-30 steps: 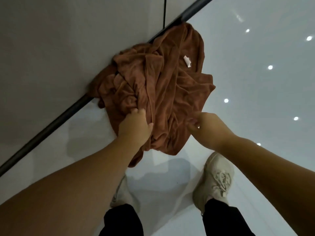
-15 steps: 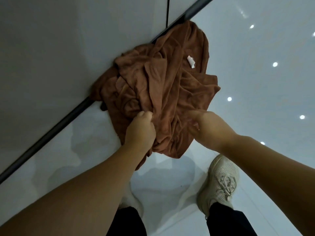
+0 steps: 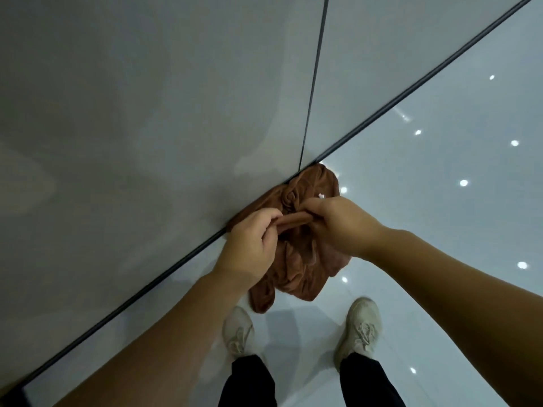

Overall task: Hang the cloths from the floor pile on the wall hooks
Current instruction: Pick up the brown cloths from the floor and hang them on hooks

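Head view, looking steeply down. Left hand and right hand close together over the floor, each with fingers curled round the same rolled edge of a brown cloth, the short stretch between them pulled into a tight band. Rest of that cloth drooping in folds below the hands, lowest corner hanging just above the glossy floor, near the left shoe. Farther off, more brown fabric bunched in a pile against the dark strip at the foot of the grey wall, small white tag showing just beyond the right hand. Impossible to tell whether held cloth and pile are separate pieces or still tangled. Right shoe near, to the right. No wall hooks visible anywhere.

Likely step: lifting one cloth free before carrying it up to a hook.

Risks from here: a second cloth dragged up too if folds remain snagged; trailing corner caught underfoot on a forward step, given how close it hangs to the shoes; grip on a narrow rolled edge slipping under the weight of the hanging fabric.
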A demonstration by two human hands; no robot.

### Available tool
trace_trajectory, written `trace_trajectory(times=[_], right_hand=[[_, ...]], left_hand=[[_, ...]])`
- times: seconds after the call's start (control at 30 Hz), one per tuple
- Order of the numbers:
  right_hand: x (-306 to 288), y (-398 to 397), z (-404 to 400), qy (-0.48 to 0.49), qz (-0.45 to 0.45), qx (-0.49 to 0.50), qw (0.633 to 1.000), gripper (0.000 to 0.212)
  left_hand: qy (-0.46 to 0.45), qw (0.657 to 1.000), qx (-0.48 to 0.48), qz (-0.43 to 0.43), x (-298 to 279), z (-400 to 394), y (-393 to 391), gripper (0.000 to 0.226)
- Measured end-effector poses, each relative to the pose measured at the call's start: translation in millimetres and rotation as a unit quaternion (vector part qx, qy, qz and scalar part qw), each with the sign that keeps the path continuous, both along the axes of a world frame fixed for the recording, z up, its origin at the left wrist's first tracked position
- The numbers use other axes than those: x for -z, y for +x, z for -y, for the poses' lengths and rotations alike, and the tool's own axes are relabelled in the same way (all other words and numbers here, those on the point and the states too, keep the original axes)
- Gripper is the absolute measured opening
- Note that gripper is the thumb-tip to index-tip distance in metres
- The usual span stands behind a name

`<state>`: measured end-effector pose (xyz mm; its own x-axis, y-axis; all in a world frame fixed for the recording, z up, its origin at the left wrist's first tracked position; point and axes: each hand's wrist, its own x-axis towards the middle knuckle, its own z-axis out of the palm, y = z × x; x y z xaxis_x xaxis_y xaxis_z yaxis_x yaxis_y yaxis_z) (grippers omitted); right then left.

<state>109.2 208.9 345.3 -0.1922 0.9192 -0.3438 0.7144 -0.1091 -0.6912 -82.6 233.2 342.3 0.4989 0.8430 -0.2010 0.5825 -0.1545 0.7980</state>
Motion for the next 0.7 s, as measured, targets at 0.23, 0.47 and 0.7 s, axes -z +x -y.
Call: trace_trajectory(times=[0.23,0.47,0.7], right_hand=[[-231.2,27.1,-21.0,0.063,0.050,0.023,0.996,0.016],[-467.8,52.0,-29.1,0.142,0.145,0.043,0.978,0.020],[-630.8,52.9,-14.8,0.283,0.175,0.099,0.938,0.023]], left_hand=[[0.072,0.997,0.002,0.017,-202.1,-33.0,18.3,0.020],[0.107,0.991,0.000,0.077,-416.5,-55.6,45.5,0.017],[0.140,0.975,-0.007,0.175,-567.5,-65.5,66.9,0.023]])
